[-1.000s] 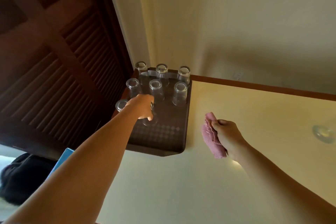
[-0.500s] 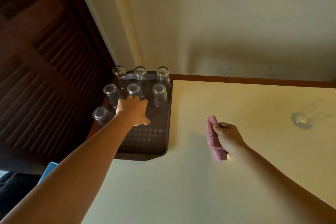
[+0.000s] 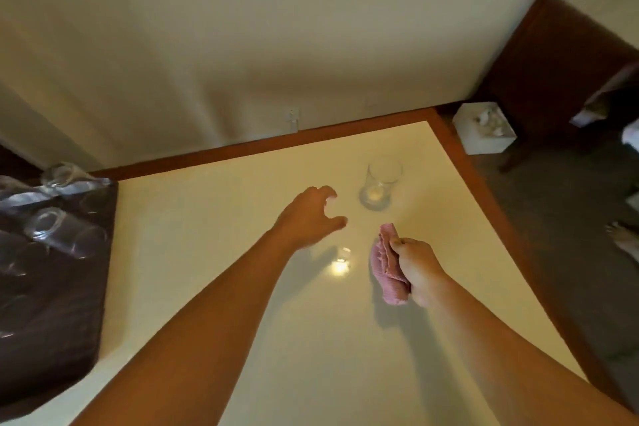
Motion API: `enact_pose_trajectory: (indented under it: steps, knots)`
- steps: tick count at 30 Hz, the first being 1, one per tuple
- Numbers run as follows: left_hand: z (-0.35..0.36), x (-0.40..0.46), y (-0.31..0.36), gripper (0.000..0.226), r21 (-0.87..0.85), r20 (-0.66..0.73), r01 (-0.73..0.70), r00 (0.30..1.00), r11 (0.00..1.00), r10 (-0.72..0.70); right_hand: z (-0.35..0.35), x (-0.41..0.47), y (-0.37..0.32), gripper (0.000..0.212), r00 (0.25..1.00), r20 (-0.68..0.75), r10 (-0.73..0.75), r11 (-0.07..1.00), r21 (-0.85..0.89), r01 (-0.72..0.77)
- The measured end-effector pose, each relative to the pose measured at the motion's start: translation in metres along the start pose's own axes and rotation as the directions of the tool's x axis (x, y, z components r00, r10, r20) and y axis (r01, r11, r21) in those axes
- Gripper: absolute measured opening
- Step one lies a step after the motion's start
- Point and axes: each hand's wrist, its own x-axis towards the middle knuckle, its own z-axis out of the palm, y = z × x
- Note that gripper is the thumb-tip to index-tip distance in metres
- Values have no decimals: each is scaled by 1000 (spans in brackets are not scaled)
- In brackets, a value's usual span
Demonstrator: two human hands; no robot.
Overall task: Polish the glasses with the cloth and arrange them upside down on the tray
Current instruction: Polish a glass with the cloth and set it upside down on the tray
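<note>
A clear drinking glass [image 3: 379, 185] stands upright and alone near the far right corner of the tabletop [image 3: 221, 252], mouth up, evidently the next one due for polishing. The left hand [image 3: 309, 216] reaches toward it, empty, fingers spread and curled in a cup shaped to close round its smooth wall, just short of touching. The right hand [image 3: 416, 270] is clenched round a folded pink cloth [image 3: 387, 266], soft and ribbed, kept ready nearby. At the left edge sits the dark tray [image 3: 52, 322] carrying blurred, inverted glasses [image 3: 58, 228]. The tabletop looks glossy cream with a brown wooden border.
</note>
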Motion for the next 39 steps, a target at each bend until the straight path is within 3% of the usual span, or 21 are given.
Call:
enact_pose_trajectory:
  steps: [4, 7, 12, 15, 17, 18, 20, 22, 24, 26, 28, 29, 30, 33, 35, 36, 38, 39]
  knots:
    - [57, 57, 51, 94, -295, -120, 17, 991, 955, -55, -66, 37, -2, 27, 998, -60, 31, 988, 155, -22]
    - [89, 88, 64, 79, -559, -201, 10, 968, 829, -147, -95, 54, -2, 28, 994, -87, 71, 955, 293, -43]
    - [113, 105, 70, 63, -746, -253, -20, 933, 665, -255, -108, 42, -25, 25, 996, -61, 58, 895, 445, -25]
    - [104, 93, 82, 37, -908, -156, 8, 921, 420, -356, -102, 25, -49, 28, 983, -124, -136, 885, 431, 177]
    - [90, 70, 97, 29, -976, -40, 43, 928, 214, -370, -85, 5, -68, 35, 918, -138, -373, 892, 219, 395]
    - [83, 57, 104, 33, -985, -9, 51, 937, 162, -348, -73, -8, -74, 40, 865, -89, -494, 859, 101, 501]
    - [67, 30, 113, 46, -987, -19, 25, 963, 161, -269, -40, -37, -71, 51, 737, 105, -667, 731, -101, 675]
    - [51, 4, 111, 61, -991, -43, -16, 977, 130, -211, -12, -65, -53, 55, 581, 260, -771, 530, -243, 812]
    - [37, -26, 106, 67, -993, -64, -40, 972, 107, -225, 1, -82, -48, 55, 484, 310, -818, 427, -236, 873]
    - [29, -62, 98, 60, -992, -67, -36, 963, 120, -262, 11, -92, -65, 58, 457, 281, -844, 417, -191, 889]
    - [17, -104, 92, 52, -992, -81, -55, 967, 111, -243, 26, -118, -87, 52, 542, 258, -800, 543, -72, 836]
    - [9, -120, 87, 51, -993, -99, -81, 967, 84, -237, 36, -135, -89, 51, 544, 264, -796, 553, -45, 832]
    - [-2, -134, 82, 52, -991, -133, -126, 965, 47, -227, 47, -154, -82, 51, 508, 262, -820, 514, -54, 856]
    - [-37, -179, 56, 56, -966, -247, -257, 944, -17, -220, 77, -228, -26, 55, 303, 296, -906, 300, -56, 952]
    - [-48, -213, 43, 58, -962, -265, -273, 941, -8, -210, 89, -257, -12, 53, 235, 290, -928, 249, 11, 968]
    - [-51, -227, 41, 58, -961, -275, -277, 942, 17, -192, 92, -263, -20, 45, 263, 246, -933, 285, 59, 957]
    - [-55, -256, 37, 58, -957, -281, -261, 942, 125, -186, 96, -281, -41, 34, 427, 131, -895, 445, 178, 878]
    - [-58, -271, 35, 58, -949, -299, -271, 936, 163, -185, 101, -294, -41, 34, 473, 85, -877, 480, 185, 857]
